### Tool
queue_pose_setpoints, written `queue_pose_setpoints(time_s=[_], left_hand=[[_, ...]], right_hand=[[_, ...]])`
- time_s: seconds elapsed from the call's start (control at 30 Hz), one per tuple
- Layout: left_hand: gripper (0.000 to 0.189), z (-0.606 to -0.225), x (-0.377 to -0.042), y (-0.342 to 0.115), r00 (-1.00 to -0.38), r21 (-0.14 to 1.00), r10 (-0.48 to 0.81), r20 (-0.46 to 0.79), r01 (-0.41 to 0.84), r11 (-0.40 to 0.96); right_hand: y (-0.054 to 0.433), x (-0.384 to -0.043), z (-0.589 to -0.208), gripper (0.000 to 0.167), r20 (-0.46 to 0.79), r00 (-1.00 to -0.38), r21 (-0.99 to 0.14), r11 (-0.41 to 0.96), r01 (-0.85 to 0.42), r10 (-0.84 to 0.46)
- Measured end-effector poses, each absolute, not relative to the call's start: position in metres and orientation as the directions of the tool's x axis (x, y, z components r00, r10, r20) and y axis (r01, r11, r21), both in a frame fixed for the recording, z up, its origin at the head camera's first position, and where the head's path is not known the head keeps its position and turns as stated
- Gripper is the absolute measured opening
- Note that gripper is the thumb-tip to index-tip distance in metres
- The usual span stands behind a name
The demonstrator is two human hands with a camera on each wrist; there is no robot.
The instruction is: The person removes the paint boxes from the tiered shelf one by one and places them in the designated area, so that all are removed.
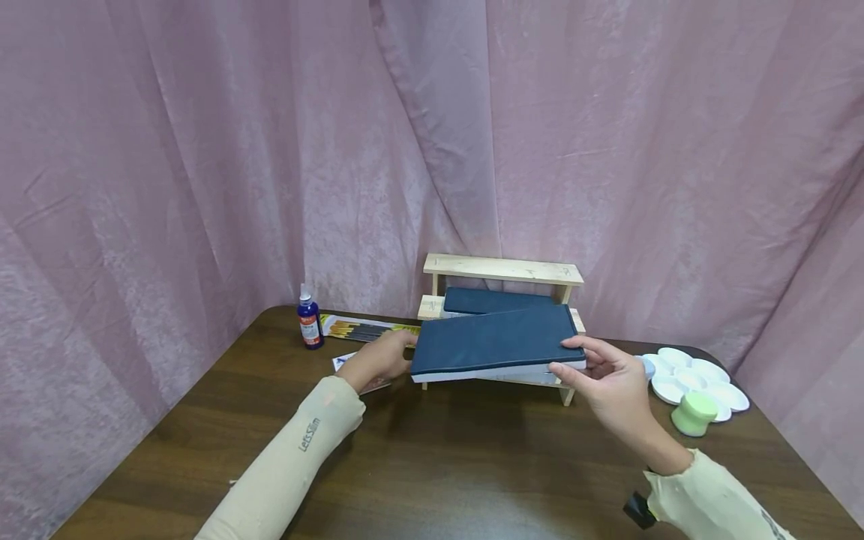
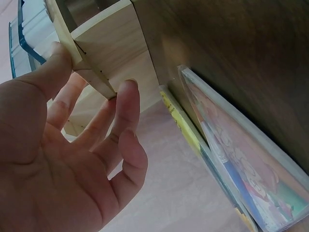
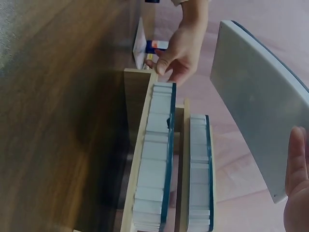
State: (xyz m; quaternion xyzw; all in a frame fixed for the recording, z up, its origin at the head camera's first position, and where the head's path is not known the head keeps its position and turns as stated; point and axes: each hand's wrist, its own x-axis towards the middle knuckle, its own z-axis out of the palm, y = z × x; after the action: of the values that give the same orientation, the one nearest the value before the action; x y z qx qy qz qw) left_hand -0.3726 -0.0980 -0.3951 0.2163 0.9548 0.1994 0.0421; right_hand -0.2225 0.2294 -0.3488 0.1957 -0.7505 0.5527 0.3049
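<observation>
My right hand (image 1: 614,379) pinches the near right corner of a flat dark blue case (image 1: 499,341) with a white side, holding it tilted over a tiered wooden rack (image 1: 502,268). Its pale grey underside shows in the right wrist view, apart from the rack. Around the left end of the rack's lower shelf my left hand (image 2: 72,150) has its thumb above and fingers below. Two similar cases with blue edges and white sides, a lower one (image 3: 154,159) and an upper one (image 3: 200,169), rest on the shelves. In the head view, the held case mostly hides the lower one.
At the left stand a blue bottle (image 1: 310,324) with a pale cap and a pack of brushes (image 1: 364,330). A flat illustrated packet (image 2: 246,159) lies beside my left hand. On the right are a white flower-shaped palette (image 1: 705,375) and a green sponge (image 1: 694,414). A pink curtain (image 1: 223,150) hangs behind.
</observation>
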Motion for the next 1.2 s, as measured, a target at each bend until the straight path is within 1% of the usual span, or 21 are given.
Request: queue_pose_setpoints(time_s=[0.17, 0.37, 0.57, 0.73, 1.0, 1.2], left_hand=[[0.032, -0.396, -0.373, -0.099, -0.898, 0.410, 0.439, 0.009, 0.404, 0.818], [0.026, -0.396, -0.371, -0.099, -0.897, 0.415, 0.441, 0.015, 0.407, 0.814], [0.034, -0.396, -0.372, -0.099, -0.912, 0.441, 0.410, -0.034, 0.354, 0.825], [0.033, -0.397, -0.372, -0.100, -0.912, 0.485, 0.408, -0.042, 0.339, 0.806], [0.033, -0.397, -0.371, -0.100, -0.907, 0.498, 0.420, -0.028, 0.352, 0.793], [0.035, -0.398, -0.372, -0.099, -0.911, 0.518, 0.412, -0.023, 0.342, 0.784]], right_hand=[[0.228, -0.218, -0.352, 0.041, 0.690, -0.724, -0.695, 0.302, -0.653, 0.021], [0.230, -0.214, -0.356, 0.041, 0.689, -0.725, -0.686, 0.347, -0.639, 0.027], [0.233, -0.208, -0.360, 0.041, 0.692, -0.722, -0.671, 0.359, -0.648, -0.009], [0.233, -0.203, -0.361, 0.041, 0.678, -0.734, -0.680, 0.358, -0.640, -0.024], [0.233, -0.195, -0.367, 0.041, 0.668, -0.741, -0.694, 0.308, -0.651, -0.062], [0.234, -0.192, -0.376, 0.041, 0.662, -0.741, -0.717, 0.192, -0.670, -0.111]])
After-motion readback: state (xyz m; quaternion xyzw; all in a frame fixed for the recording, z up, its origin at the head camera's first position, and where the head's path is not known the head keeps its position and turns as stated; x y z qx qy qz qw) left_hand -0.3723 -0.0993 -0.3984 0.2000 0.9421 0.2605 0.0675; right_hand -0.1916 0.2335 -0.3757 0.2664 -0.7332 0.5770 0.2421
